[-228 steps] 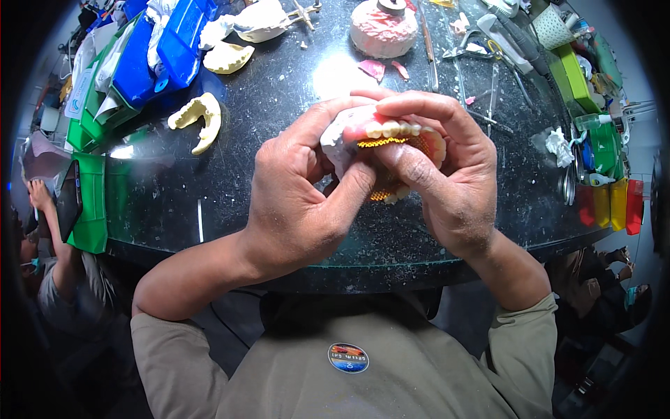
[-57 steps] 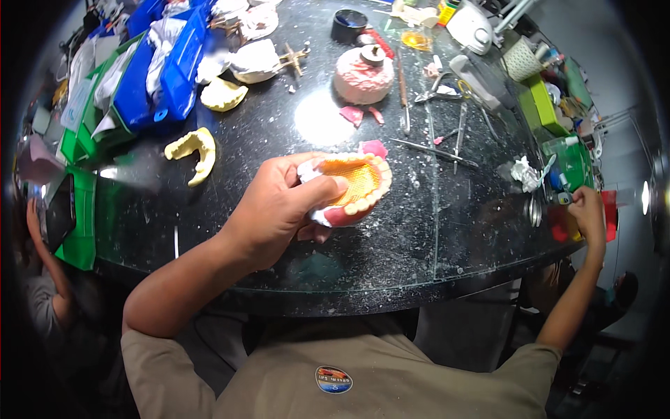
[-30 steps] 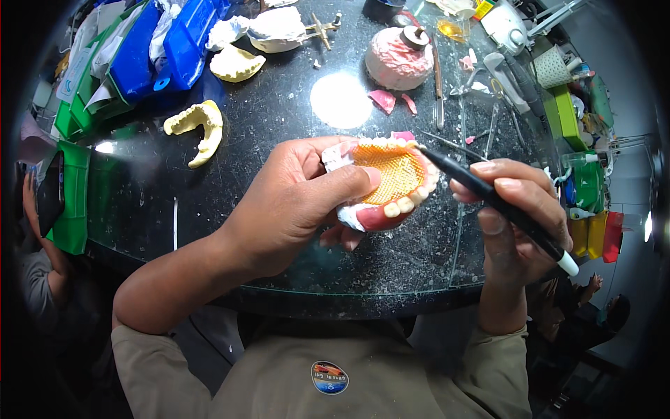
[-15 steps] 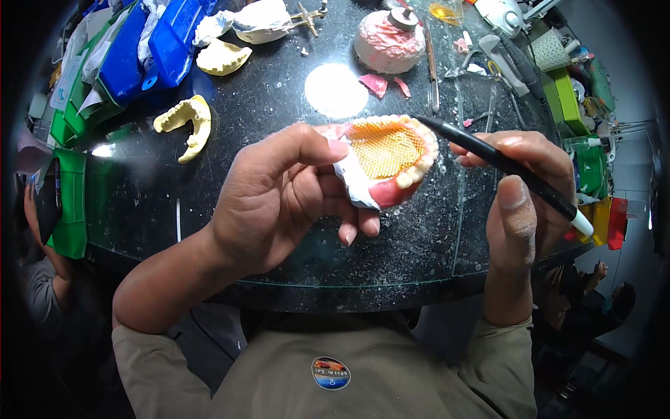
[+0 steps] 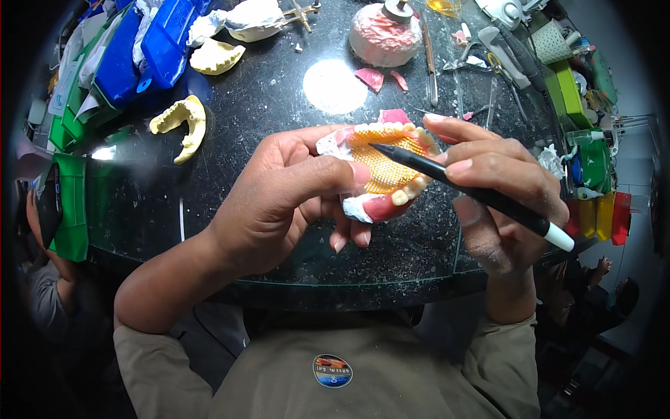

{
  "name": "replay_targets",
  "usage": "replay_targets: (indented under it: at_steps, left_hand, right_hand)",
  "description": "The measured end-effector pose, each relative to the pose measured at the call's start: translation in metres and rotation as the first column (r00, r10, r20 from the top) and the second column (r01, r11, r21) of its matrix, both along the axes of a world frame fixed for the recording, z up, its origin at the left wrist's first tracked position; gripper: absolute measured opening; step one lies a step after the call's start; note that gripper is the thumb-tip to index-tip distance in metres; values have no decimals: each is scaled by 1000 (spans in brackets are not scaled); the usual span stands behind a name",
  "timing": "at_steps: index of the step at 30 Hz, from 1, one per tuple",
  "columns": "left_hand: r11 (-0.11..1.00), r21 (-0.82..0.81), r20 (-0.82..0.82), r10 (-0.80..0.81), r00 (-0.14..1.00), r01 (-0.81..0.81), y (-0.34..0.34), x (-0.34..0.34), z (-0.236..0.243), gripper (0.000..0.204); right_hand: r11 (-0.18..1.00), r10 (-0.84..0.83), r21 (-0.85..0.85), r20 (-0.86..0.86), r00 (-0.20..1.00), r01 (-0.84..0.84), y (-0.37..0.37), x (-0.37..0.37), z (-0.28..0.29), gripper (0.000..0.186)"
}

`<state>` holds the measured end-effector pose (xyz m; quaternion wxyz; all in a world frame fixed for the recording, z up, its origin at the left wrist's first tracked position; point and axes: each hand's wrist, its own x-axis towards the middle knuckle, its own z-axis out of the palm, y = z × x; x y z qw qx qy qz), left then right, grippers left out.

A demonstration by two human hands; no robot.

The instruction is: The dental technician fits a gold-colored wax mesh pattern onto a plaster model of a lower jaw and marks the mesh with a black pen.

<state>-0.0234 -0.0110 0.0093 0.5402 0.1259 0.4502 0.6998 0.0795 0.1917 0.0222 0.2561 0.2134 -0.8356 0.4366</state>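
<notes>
My left hand (image 5: 279, 188) grips a dental model with a denture (image 5: 380, 202) over the dark table. The piece has pink gum, a curved row of cream teeth, gold-coloured mesh (image 5: 385, 170) across the palate and white plaster along its back edge. My left thumb presses on the mesh beside the plaster. In my right hand (image 5: 502, 188) is a black marker-like pen (image 5: 481, 195) with a white end. Its dark tip lies over the upper left part of the mesh; whether it touches cannot be told. My right fingertips are close to the front teeth.
Yellow plaster dental casts (image 5: 188, 129) lie at the left, near blue bins (image 5: 167, 49) and a green bin (image 5: 70, 202). A pink-and-white lump with a metal knob (image 5: 385, 35) stands at the back, near pink fragments (image 5: 370, 79). Hand tools (image 5: 481, 63) lie back right, beside coloured bins (image 5: 604, 220).
My right hand has moved left, bringing the pen tip from the front teeth's outer edge to over the mesh. The model has tilted slightly, and pink material shows behind the teeth.
</notes>
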Motion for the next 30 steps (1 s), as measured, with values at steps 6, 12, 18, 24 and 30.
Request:
replay_targets:
  at_steps: [6,12,18,24,30]
  left_hand:
    - [997,-64,-70,38,997,-42,1,3,4,47]
    - [996,-85,-122,18,992,-28,1,3,2,40]
    - [991,-123,-175,38,984,-60,2,5,1,37]
    - [993,-109,-161,21,987,-38,1,4,2,35]
    - [991,-124,-179,36,983,-59,1,6,1,34]
  right_hand:
    - [998,25,55,-42,999,-22,-3,-2,-2,19]
    - [998,7,71,-32,999,-4,-7,-1,-1,19]
    - [993,-11,114,-50,999,17,-12,-2,-3,14]
    - [987,-32,159,-21,999,35,-13,-1,0,11]
    - [988,-42,149,-10,999,43,-15,0,-1,11]
